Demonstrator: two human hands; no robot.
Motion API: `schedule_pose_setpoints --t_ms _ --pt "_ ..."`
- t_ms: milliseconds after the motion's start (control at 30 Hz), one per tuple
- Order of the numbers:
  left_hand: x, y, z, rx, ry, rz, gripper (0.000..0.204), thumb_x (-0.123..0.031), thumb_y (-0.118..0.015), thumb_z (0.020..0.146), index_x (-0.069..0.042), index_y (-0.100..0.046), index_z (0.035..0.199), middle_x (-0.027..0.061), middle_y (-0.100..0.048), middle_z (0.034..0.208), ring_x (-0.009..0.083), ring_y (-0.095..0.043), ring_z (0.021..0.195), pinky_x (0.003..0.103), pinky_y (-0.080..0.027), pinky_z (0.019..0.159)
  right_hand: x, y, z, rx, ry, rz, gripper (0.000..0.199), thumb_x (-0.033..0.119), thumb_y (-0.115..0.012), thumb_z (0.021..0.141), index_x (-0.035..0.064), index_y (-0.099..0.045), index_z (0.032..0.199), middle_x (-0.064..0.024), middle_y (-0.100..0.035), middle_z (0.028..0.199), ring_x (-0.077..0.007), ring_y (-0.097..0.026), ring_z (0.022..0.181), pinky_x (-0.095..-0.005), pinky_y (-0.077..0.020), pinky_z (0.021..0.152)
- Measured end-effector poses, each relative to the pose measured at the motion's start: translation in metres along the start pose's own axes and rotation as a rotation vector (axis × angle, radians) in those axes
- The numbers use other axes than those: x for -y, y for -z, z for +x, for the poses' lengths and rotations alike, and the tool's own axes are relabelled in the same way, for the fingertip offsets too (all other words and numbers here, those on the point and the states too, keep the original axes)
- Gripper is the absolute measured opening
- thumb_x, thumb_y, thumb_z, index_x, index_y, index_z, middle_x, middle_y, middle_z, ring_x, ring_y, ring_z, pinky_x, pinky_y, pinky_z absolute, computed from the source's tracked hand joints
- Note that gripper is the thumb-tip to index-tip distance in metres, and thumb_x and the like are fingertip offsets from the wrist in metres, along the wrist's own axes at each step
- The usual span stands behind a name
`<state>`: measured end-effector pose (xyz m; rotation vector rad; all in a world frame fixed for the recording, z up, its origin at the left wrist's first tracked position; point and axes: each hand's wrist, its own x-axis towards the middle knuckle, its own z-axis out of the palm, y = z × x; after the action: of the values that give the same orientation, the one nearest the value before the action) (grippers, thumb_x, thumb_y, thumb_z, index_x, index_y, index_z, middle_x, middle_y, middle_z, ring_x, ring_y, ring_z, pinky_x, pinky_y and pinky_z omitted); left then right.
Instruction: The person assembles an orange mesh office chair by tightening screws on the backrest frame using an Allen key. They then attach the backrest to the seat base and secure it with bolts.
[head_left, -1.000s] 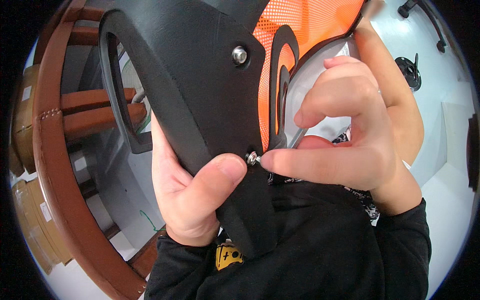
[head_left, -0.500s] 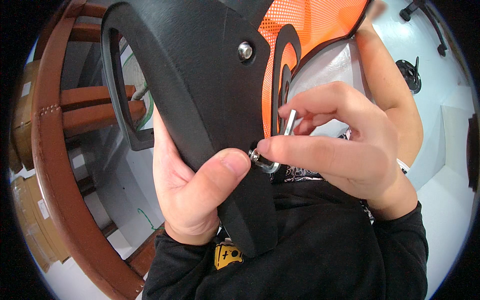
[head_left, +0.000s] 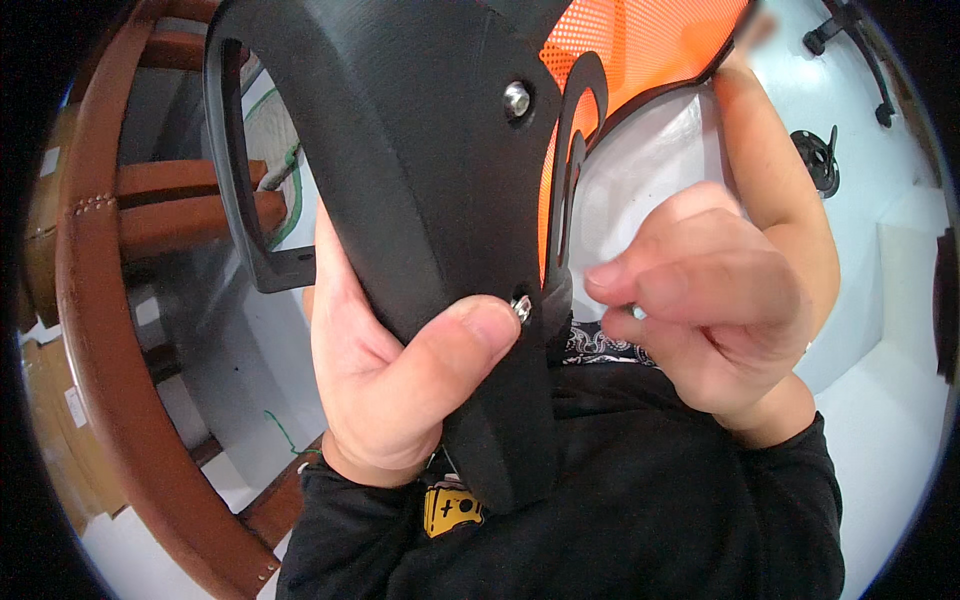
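A black plastic chair back frame [head_left: 420, 190] with orange mesh [head_left: 640, 40] behind it lies across my lap. My left hand [head_left: 390, 380] wraps round its lower left edge, with the thumb beside a silver bolt [head_left: 521, 308]. Another silver bolt [head_left: 516, 98] sits higher up in a round recess. To the right of the frame, and apart from it, my right hand [head_left: 710, 300] is closed in a pinch. Between its fingers shows only the bright tip of a hex key [head_left: 638, 312]; the fingers hide the rest.
Brown leather-covered bars [head_left: 100, 300] of a piece of furniture stand at the left, with cardboard boxes [head_left: 60, 420] beyond. On the pale floor at the right are a round black part [head_left: 815, 160] and a wheeled chair base [head_left: 860, 50]. My bare leg [head_left: 770, 150] extends beside the mesh.
My right hand has pulled the hex key off the lower bolt and moved right, fingers now curled over it. The frame has shifted slightly right; my left hand still grips it.
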<state>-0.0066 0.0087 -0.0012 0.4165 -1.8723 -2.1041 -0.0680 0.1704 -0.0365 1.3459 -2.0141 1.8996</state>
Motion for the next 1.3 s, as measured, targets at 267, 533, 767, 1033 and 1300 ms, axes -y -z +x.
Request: schedule_pose_setpoints --t_ms 267,533,767,1033,1300 --pt "-0.003 0.014 0.001 0.204 0.164 -0.264 0.075 0.008 -0.059 0.069 0.003 -0.027 0.137 0.0147 -0.05 0.125 0.0197 -0.052 0.113 0.031 -0.038 0.098 0.006 -0.011 -0.007 -0.079 -0.032 0.172 0.028 0.011 -0.079 0.069 0.0145 -0.055 0.081 -0.0075 -0.06 0.094 -0.0175 -0.061 0.078 -0.0264 -0.054 0.065" --pt "-0.007 0.003 -0.005 0.069 0.117 -0.295 0.077 0.001 -0.059 0.063 0.004 -0.033 0.135 0.0178 -0.053 0.123 0.0282 -0.056 0.111 0.037 -0.042 0.099 0.001 -0.017 -0.003 -0.019 0.219 0.196 0.02 -0.001 -0.073 0.07 0.0028 -0.068 0.089 -0.0114 -0.061 0.095 -0.0214 -0.061 0.08 -0.0287 -0.0524 0.068" --pt "-0.01 0.019 -0.001 0.237 0.148 -0.168 0.083 0.003 -0.062 0.066 0.003 -0.025 0.14 0.0148 -0.05 0.128 0.0225 -0.052 0.114 0.032 -0.04 0.097 -0.006 -0.021 0.007 0.089 0.501 0.049 0.021 -0.005 -0.072 0.07 0.0027 -0.067 0.088 -0.0134 -0.062 0.092 -0.0221 -0.06 0.081 -0.0287 -0.0548 0.067" --pt "-0.008 0.025 0.002 0.339 0.085 -0.13 0.078 0.001 -0.062 0.072 0.003 -0.022 0.139 0.0121 -0.05 0.123 0.0169 -0.051 0.108 0.03 -0.042 0.092 0.013 -0.023 0.008 0.115 0.468 -0.207 0.019 0.005 -0.065 0.066 0.0095 -0.069 0.085 -0.0043 -0.064 0.091 -0.0164 -0.058 0.082 -0.0273 -0.0512 0.072" --pt "-0.004 0.023 0.001 0.257 0.118 -0.233 0.08 0.0 -0.063 0.073 0.003 -0.019 0.14 0.013 -0.048 0.124 0.0166 -0.05 0.11 0.03 -0.041 0.093 0.014 -0.024 0.01 0.153 0.428 -0.172 0.02 0.004 -0.065 0.067 0.0069 -0.069 0.087 -0.0066 -0.064 0.093 -0.0185 -0.059 0.083 -0.0285 -0.0526 0.073"
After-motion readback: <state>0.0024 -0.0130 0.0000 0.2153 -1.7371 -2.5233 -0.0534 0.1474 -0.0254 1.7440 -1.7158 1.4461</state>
